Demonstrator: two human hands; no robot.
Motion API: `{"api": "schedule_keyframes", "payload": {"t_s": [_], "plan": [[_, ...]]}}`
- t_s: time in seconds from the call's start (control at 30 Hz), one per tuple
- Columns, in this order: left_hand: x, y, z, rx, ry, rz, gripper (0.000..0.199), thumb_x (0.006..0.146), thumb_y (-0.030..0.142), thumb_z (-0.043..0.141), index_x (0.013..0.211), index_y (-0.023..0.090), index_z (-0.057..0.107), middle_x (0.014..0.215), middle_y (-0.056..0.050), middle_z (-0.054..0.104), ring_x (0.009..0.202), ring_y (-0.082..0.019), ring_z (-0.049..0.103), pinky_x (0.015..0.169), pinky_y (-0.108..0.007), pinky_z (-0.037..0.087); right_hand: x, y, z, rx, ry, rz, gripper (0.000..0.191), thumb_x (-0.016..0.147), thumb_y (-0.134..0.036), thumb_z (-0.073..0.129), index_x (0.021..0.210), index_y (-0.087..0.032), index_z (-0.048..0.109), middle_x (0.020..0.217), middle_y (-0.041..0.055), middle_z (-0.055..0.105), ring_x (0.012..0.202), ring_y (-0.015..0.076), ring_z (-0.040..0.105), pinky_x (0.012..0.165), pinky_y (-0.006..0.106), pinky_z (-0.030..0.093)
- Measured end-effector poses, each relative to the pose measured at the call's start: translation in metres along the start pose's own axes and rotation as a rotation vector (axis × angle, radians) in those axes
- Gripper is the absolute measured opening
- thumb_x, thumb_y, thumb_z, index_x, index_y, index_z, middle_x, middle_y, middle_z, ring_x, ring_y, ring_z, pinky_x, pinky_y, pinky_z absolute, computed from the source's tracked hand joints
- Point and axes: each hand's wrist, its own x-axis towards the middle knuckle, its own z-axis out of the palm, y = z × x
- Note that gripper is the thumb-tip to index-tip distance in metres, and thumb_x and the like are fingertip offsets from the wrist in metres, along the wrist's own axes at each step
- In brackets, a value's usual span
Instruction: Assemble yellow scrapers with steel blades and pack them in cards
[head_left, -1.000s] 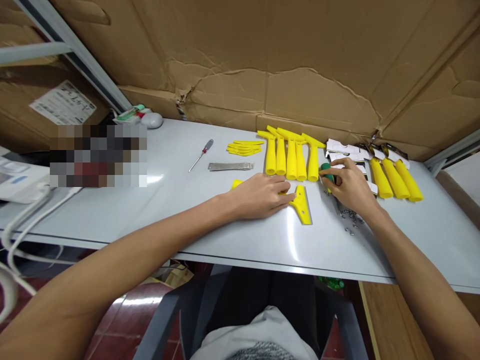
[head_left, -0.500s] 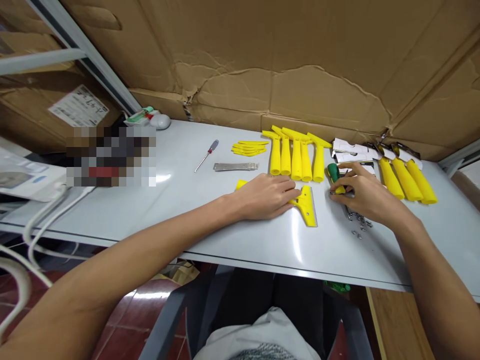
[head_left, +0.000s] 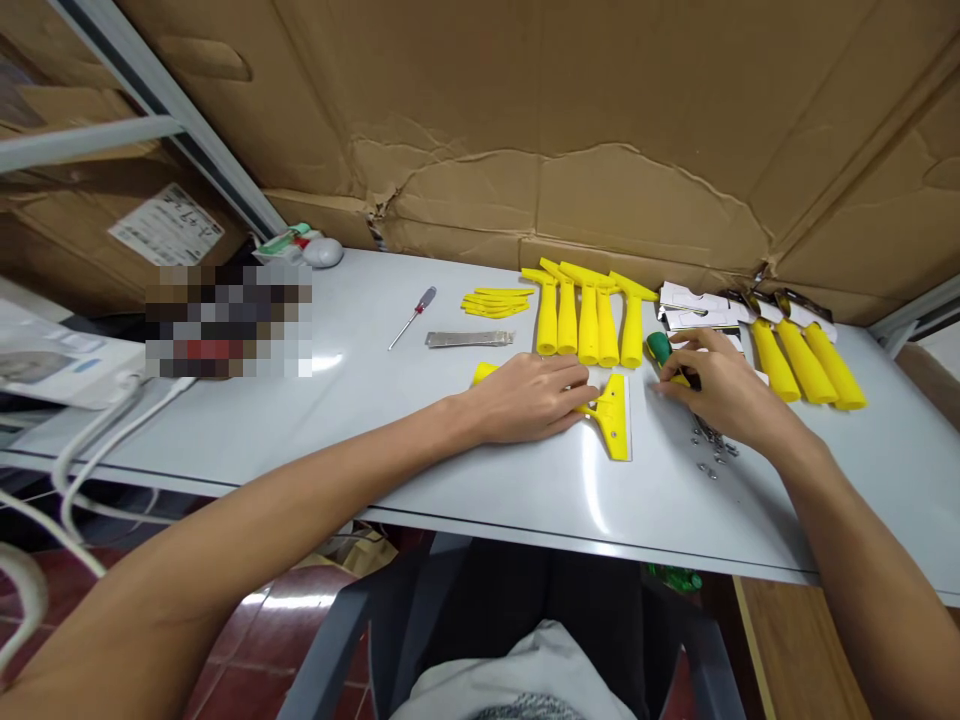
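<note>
Holding yellow scraper (head_left: 614,418) in left hand (head_left: 525,398), green-yellow screwdriver (head_left: 660,348) in right (head_left: 709,378).

And here's the yellow scraper (head_left: 613,420), lying flat on the pale tabletop (head_left: 337,430) — its wide head in plain view, two small round spots on its face, a thin straight strip along its right edge. The left hand (head_left: 532,398) covers most of the handle, one end peeking out. Over in the right hand (head_left: 705,375), a green-and-yellow tool (head_left: 660,348) sits tilted, tip hidden — and just below, small shiny metal pieces (head_left: 718,447) lie loosely scattered.
</note>
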Motion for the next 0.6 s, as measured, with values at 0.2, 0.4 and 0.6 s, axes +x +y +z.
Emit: {"api": "schedule_keyframes", "payload": {"t_s": [0.2, 0.4, 0.6], "plan": [[0.001, 0.002, -0.002, 0.045, 0.054, 0.044, 0.018, 0.109, 0.026, 0.053, 0.111, 0.018, 0.069, 0.092, -0.003, 0.072, 0.087, -0.018, 0.065, 0.064, -0.031, 0.041, 0.0, -0.026, -0.006, 0.294, 0.079, -0.176, 0.009, 0.097, -0.031, 0.072, 0.094, -0.023, 0.074, 0.092, 0.0048, 0.078, 0.077, 0.0197, 0.071, 0.072, 0.036, 0.058], [0.002, 0.002, -0.003, 0.066, 0.066, 0.052, 0.017, 0.109, 0.026, 0.054, 0.109, 0.018, 0.069, 0.092, -0.003, 0.071, 0.088, -0.018, 0.066, 0.066, -0.031, 0.043, -0.002, -0.042, 0.002, 0.353, 0.027, -0.284, 0.016, 0.103, -0.026, 0.062, 0.098, -0.026, 0.077, 0.1, 0.0035, 0.083, 0.089, 0.0213, 0.078, 0.083, 0.039, 0.062], [0.002, 0.004, -0.003, 0.08, 0.057, 0.044, 0.018, 0.109, 0.026, 0.052, 0.107, 0.019, 0.069, 0.091, -0.002, 0.071, 0.087, -0.017, 0.066, 0.065, -0.031, 0.043, -0.002, -0.041, 0.005, 0.318, 0.024, -0.372, 0.017, 0.104, -0.025, 0.06, 0.098, -0.024, 0.076, 0.106, 0.0074, 0.078, 0.092, 0.0216, 0.074, 0.082, 0.039, 0.061]]}}
